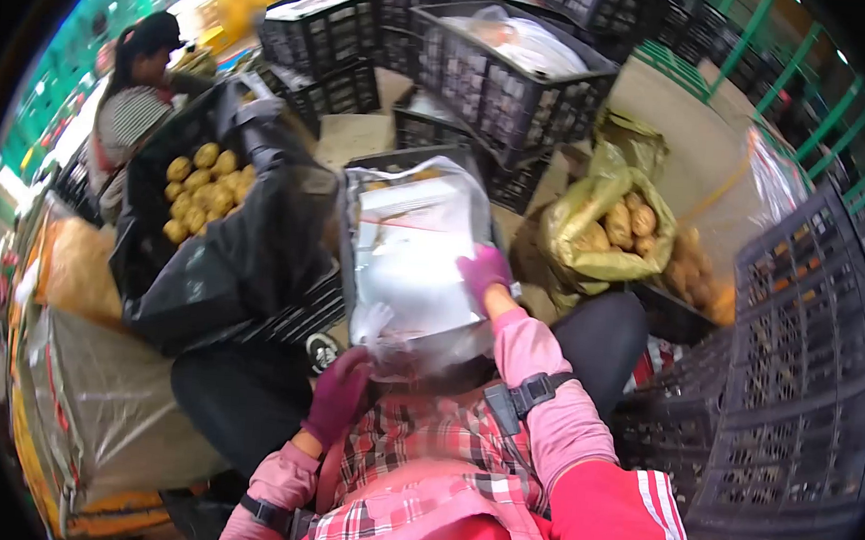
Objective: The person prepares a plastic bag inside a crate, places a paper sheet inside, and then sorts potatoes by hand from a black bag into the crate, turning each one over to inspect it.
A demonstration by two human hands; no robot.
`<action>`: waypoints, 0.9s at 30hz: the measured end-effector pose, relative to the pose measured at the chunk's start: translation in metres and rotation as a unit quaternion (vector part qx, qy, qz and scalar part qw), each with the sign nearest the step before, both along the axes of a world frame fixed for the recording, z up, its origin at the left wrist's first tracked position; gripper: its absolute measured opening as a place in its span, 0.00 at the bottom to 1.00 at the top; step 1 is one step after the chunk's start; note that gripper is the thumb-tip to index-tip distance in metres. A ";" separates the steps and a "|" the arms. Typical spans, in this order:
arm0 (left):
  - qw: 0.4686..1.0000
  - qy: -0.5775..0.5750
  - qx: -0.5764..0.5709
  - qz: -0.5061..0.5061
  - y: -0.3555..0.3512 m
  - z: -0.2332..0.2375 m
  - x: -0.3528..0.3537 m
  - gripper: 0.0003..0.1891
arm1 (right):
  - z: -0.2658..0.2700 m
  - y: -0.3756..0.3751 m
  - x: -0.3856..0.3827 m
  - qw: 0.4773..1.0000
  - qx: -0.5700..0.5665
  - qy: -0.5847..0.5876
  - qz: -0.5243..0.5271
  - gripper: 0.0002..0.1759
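Observation:
Between my knees sits a black crate (346, 254) lined with clear plastic (387, 342). White sheets (419, 244) lie flat on top inside it. My right hand (485, 276), in a purple-pink glove, rests at the right side of the sheets with its fingers apart. My left hand (340, 394), gloved alike, is at the crate's near left corner, its fingers closed on the edge of the plastic liner. What lies under the sheets is hidden.
On the left, potatoes (202, 194) fill a crate lined with black plastic (242, 267); a person (133, 109) sits behind it. On the right stands an olive bag (575, 235) of potatoes. Black crates (511, 85) are stacked ahead, and more crates (807, 366) stand right.

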State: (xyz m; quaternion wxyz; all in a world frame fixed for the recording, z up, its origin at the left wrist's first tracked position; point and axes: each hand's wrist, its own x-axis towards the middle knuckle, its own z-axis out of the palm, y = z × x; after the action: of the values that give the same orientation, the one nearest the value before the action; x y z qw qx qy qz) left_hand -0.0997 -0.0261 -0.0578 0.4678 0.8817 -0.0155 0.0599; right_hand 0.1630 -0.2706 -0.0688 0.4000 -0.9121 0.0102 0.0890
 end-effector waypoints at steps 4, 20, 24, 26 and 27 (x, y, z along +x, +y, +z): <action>0.940 0.071 -0.325 0.073 -0.015 0.021 0.032 0.21 | 0.135 -0.005 -0.048 0.991 0.057 -0.109 -0.055 0.23; 0.889 -0.086 -0.394 -0.218 -0.163 0.182 0.154 0.25 | 0.223 -0.097 -0.156 0.805 0.338 -0.338 -0.351 0.20; 0.959 -0.096 -0.220 -0.147 -0.240 0.223 0.162 0.21 | 0.159 -0.134 -0.158 0.717 0.503 -0.315 -0.365 0.20; 0.957 -0.133 -0.140 -0.218 -0.270 0.211 0.162 0.30 | 0.147 -0.145 -0.182 0.721 0.521 -0.216 -0.403 0.20; 0.930 -0.270 -0.068 -0.241 -0.284 0.190 0.169 0.34 | 0.131 -0.151 -0.190 0.743 0.494 -0.184 -0.413 0.21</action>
State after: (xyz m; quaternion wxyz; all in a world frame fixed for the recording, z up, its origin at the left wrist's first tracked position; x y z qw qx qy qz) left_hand 0.0692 -0.3105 0.1326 0.5051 0.7681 -0.3489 0.1824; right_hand -0.0270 -0.4214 0.0619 0.7862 -0.4921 0.2663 -0.2622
